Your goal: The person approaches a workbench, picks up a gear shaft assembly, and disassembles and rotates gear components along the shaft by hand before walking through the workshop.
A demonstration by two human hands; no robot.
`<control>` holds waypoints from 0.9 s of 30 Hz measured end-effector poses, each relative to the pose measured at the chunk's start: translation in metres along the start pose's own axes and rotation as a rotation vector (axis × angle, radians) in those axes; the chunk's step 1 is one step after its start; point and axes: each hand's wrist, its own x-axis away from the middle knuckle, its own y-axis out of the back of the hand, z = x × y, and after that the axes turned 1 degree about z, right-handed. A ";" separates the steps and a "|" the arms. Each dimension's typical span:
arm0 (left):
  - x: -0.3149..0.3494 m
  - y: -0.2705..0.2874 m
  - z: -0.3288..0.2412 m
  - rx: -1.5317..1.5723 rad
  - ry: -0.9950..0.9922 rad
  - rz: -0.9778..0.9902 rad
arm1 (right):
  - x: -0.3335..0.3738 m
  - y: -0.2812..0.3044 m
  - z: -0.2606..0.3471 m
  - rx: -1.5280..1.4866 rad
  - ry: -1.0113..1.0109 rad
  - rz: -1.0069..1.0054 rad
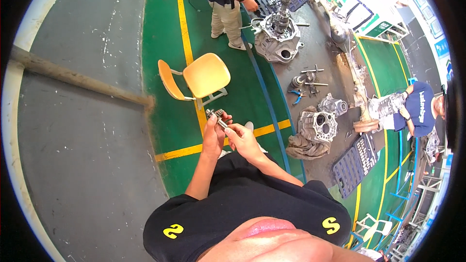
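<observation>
A small metal gear shaft (222, 122) is held in front of my body, above the green floor. My left hand (211, 138) is closed round it from below, with the toothed part between thumb and fingers. My right hand (244, 141) comes in from the right, its thumb and fingertips pinching the lower end of the shaft. Part of the shaft is hidden behind my fingers. To the right, on the dark workbench (318, 34), lie blue-handled pliers (297, 97), a gear cluster (296, 83) and several metal rods.
A yellow chair (208, 75) stands ahead. On the bench are an open gearbox housing (277, 39) with upright shafts, another housing (318, 126) beside a brown rag (307, 148), and a tool case (355, 165). One co-worker (225, 0) stands at the far end, another (420, 109) across the bench.
</observation>
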 end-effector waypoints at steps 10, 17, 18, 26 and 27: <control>-0.005 0.007 0.001 0.023 -0.045 0.017 | 0.004 0.006 0.003 0.053 -0.052 0.002; -0.012 0.008 -0.006 -0.033 -0.106 0.031 | 0.007 0.006 0.000 0.082 -0.056 -0.027; -0.013 0.007 -0.008 -0.049 -0.128 0.033 | 0.007 0.007 -0.002 0.080 -0.054 -0.031; -0.017 0.005 -0.021 -0.105 -0.123 0.038 | 0.010 0.008 -0.004 0.130 -0.037 -0.021; -0.019 0.004 -0.021 -0.100 -0.137 0.048 | 0.008 0.007 -0.003 0.129 -0.036 -0.023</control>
